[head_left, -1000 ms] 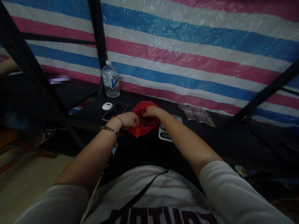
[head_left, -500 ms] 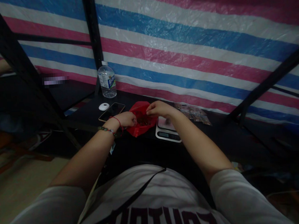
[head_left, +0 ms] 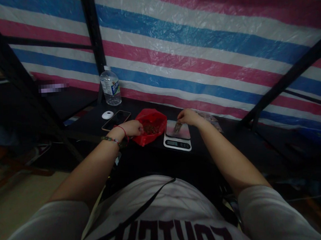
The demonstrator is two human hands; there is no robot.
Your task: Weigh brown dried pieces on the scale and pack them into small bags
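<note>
My left hand (head_left: 135, 128) is closed at the near left edge of an open red plastic bag (head_left: 158, 117). Loose brownish bits (head_left: 151, 127) lie inside the bag. To its right stands a white kitchen scale (head_left: 167, 140) with a small display at the front. A small brownish heap or packet (head_left: 178, 127) rests on the scale's plate; its kind is too blurred to tell. Directly above it, my right hand (head_left: 189, 117) has its fingertips pinched together, and whatever they hold is too small to make out.
Clear plastic packets (head_left: 211, 120) lie behind my right forearm. Left of the bag are a phone (head_left: 117, 119), a white round object (head_left: 107, 115) and a large clear bottle (head_left: 111, 87). Dark metal posts (head_left: 94, 37) frame the black table, with striped sheeting (head_left: 189, 56) behind.
My right hand has moved right, from inside the red bag to above the scale's plate. My left hand stays at the bag's edge. The whole view has shifted slightly.
</note>
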